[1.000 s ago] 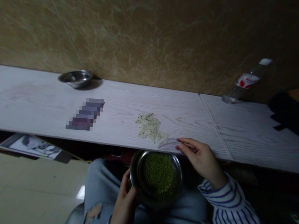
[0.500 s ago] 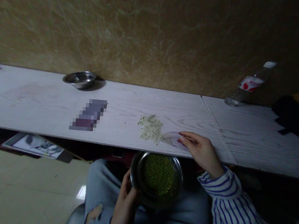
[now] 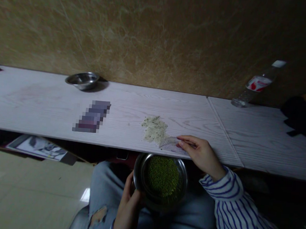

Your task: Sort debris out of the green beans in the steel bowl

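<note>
- Left hand (image 3: 129, 208) half-curled, holding the bowl (image 3: 138, 178) by its side, over the lap!
- Green beans (image 3: 164, 175) sit inside it.
- Right hand (image 3: 203, 153) pinches the clear protractor (image 3: 170, 143), thumb against fingers!
- And its curved edge meets the rice (image 3: 154, 130), at the pile's near right, on the table (image 3: 128, 93)!
- Second bowl (image 3: 83, 82) back by the wall (image 3: 148, 36).

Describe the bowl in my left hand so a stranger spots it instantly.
Find the long pale table along the wall. At its near edge, the left hand holds a round metal bowl. Small green beans fill it, unlike the other bowl farther back.
</note>
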Demonstrator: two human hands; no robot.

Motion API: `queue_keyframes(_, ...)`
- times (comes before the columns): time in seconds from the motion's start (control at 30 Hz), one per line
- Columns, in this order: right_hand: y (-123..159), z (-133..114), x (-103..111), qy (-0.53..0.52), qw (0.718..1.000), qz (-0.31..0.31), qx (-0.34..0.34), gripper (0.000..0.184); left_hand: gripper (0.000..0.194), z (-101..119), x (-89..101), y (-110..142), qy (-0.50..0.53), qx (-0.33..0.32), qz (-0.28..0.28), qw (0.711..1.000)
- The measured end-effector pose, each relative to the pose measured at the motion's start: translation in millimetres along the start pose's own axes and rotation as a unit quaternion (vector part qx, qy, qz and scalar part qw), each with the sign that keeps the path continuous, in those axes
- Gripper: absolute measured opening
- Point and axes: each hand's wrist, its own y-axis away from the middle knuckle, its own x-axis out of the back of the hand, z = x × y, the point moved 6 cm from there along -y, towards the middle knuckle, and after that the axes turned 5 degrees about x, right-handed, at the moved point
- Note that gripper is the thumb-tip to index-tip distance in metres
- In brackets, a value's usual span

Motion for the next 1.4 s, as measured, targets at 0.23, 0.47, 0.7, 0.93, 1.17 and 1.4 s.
queue_keyframes(0.23, 10, -12, -1, -0.018, 0.998, -0.051, -0.012, 0.021, 0.073, -3, 2.3, -3, 0.011, 0.001, -0.006, 1.0)
queue_keyframes(0.47, 9, 4, 33, -0.013, 0.996, 0.076, -0.034, 0.032, 0.067, -4, 1.8, -1, 0.021, -0.004, 0.0, 1.0)
queue_keyframes(0.7, -1, 12, 31, -0.015, 0.994, 0.098, -0.05, 0.027, 0.067, -2, 0.6, 0, 0.009, -0.001, -0.004, 1.0)
queue_keyframes(0.93, 1, 5, 17, -0.009, 0.997, 0.048, -0.053, 0.025, 0.065, -1, 0.2, 1, 0.014, 0.0, 0.002, 1.0)
queue_keyframes(1.17, 12, -3, 27, -0.006, 0.998, 0.05, -0.043, 0.027, 0.065, -3, 0.3, 0, 0.017, -0.002, 0.007, 1.0)
queue_keyframes(1.4, 19, 1, 24, 0.016, 0.998, 0.04, -0.043, 0.028, 0.07, -5, 1.6, -2, 0.014, -0.001, 0.001, 1.0)
